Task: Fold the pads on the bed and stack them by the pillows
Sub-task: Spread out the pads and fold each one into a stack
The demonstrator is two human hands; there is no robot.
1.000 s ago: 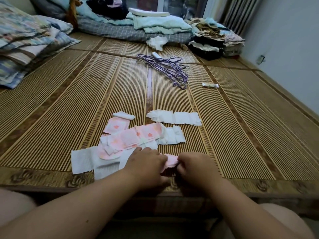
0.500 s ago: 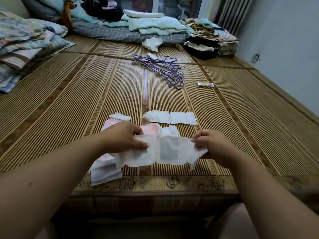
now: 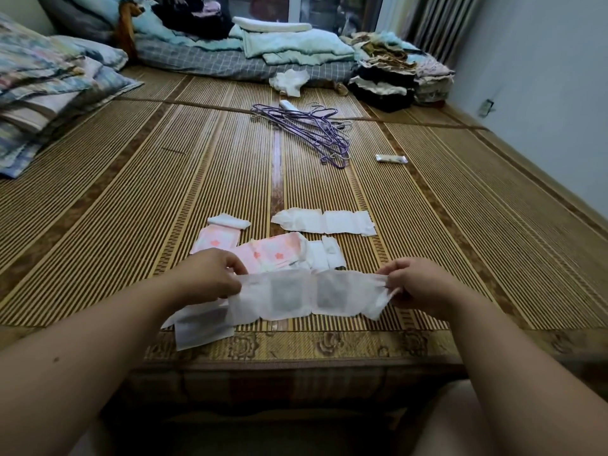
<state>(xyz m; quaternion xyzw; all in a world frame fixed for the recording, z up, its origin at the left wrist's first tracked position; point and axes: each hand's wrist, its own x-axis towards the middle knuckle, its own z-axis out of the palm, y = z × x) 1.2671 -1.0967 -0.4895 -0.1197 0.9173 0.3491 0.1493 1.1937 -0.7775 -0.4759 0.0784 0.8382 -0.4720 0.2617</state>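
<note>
A long white pad [image 3: 306,296] is stretched flat between my hands just above the bed's near edge. My left hand [image 3: 210,274] pinches its left end and my right hand [image 3: 418,284] pinches its crumpled right end. Behind it lie pink flower-print pads [image 3: 276,253], a small folded white piece [image 3: 228,221] and another unfolded white pad [image 3: 325,221] on the bamboo mat [image 3: 131,209]. A further white pad [image 3: 200,327] lies partly under the held one at the left. Pillows [image 3: 49,80] are stacked at the far left.
Purple wire hangers [image 3: 309,126] lie mid-bed, a small white tube [image 3: 391,158] to their right. Folded bedding [image 3: 289,47] and clothes piles [image 3: 394,77] line the far edge, with a crumpled white cloth [image 3: 289,81] before them. A wall runs along the right.
My hands lifted a white pad from the pile at the bed's edge, then pulled apart, drawing it out to full length.
</note>
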